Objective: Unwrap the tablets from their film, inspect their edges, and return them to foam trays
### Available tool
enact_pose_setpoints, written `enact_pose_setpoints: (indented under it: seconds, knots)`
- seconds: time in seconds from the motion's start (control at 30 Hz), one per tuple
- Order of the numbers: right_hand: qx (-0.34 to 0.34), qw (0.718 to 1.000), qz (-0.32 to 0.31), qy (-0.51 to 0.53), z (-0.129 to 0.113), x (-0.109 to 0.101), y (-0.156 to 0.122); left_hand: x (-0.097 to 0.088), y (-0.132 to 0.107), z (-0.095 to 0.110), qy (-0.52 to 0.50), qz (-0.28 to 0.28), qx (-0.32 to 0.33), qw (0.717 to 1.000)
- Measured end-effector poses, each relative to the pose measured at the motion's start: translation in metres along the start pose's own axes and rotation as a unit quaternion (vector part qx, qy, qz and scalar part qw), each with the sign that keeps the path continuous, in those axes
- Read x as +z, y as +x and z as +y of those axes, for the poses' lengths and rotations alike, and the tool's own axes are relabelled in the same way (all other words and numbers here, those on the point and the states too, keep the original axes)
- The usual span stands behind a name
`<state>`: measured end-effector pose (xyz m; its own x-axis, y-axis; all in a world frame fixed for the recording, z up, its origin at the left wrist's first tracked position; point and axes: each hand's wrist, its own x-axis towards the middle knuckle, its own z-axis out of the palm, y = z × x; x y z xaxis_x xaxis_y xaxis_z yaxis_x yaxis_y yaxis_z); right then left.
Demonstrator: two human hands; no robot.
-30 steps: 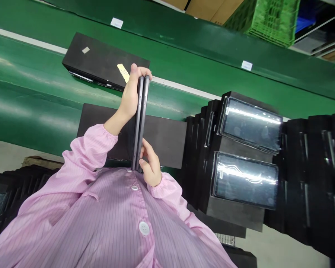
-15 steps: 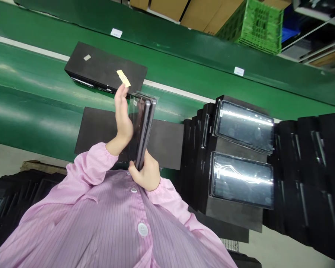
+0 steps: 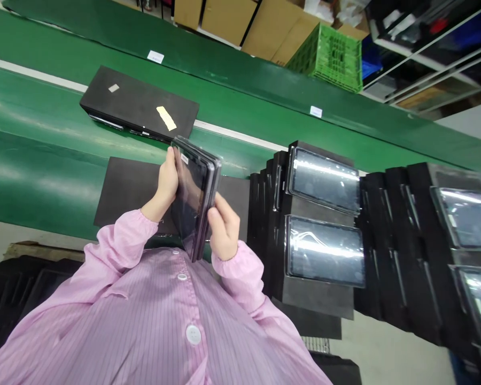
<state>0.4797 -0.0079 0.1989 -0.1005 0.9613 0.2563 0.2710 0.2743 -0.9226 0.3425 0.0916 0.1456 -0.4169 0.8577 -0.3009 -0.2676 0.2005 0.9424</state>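
At the lower left of the frame, dark, ridged pieces point(image 3: 4, 299) stand packed together, with a wooden edge point(image 3: 36, 250) just above them. In the upper left, a black block point(image 3: 132, 99) lies on the green bench point(image 3: 44, 149), bearing a small pale label point(image 3: 113, 88) and a yellow strip point(image 3: 166, 118). Nearer the middle, a dark flat slab point(image 3: 124, 190) lies partly behind the left hand point(image 3: 167, 179). This hand touches the upper left edge of two tablets point(image 3: 190, 200), its fingers partly hidden; I cannot tell how firmly they close. The tablets are at the centre of the frame, in front of the pink-sleeved wearer, face to back and tilted, with a glossy face turned left. The right hand point(image 3: 224, 227) grips their right edge between thumb and fingers. Right of centre, two shiny screens point(image 3: 324, 179) lie one above the other on black padding point(image 3: 316, 297). Above them, in the upper right, sits a green crate point(image 3: 339, 59). Further right come upright black dividers point(image 3: 396, 240), then two more screens point(image 3: 471, 216) at the right edge, partly cut off.
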Motion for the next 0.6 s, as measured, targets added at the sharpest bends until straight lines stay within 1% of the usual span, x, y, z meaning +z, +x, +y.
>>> enact_pose_setpoints:
  seconds: [0.07,0.13,0.2,0.33,0.5,0.6]
  knots:
    - [0.022,0.999,0.024,0.033,0.000,-0.005,0.011,0.004,-0.004,0.001,-0.004,-0.006,0.019,1.000]
    - [0.042,0.998,0.032,0.045,0.001,-0.007,0.017,0.007,-0.006,0.000,-0.004,0.000,0.036,0.999]
    - [0.054,0.997,0.038,0.046,0.003,-0.009,0.018,0.009,-0.006,-0.002,-0.005,0.008,0.043,0.999]
    - [0.050,0.995,0.061,0.058,0.010,-0.010,0.016,0.012,-0.005,-0.006,-0.020,0.010,0.058,0.998]
    - [0.076,0.995,0.068,0.004,0.017,-0.013,0.014,0.016,-0.005,-0.006,-0.016,0.008,0.056,0.998]
    - [0.100,0.993,0.069,0.008,0.021,-0.013,0.014,0.017,-0.005,-0.005,-0.016,0.002,0.059,0.998]
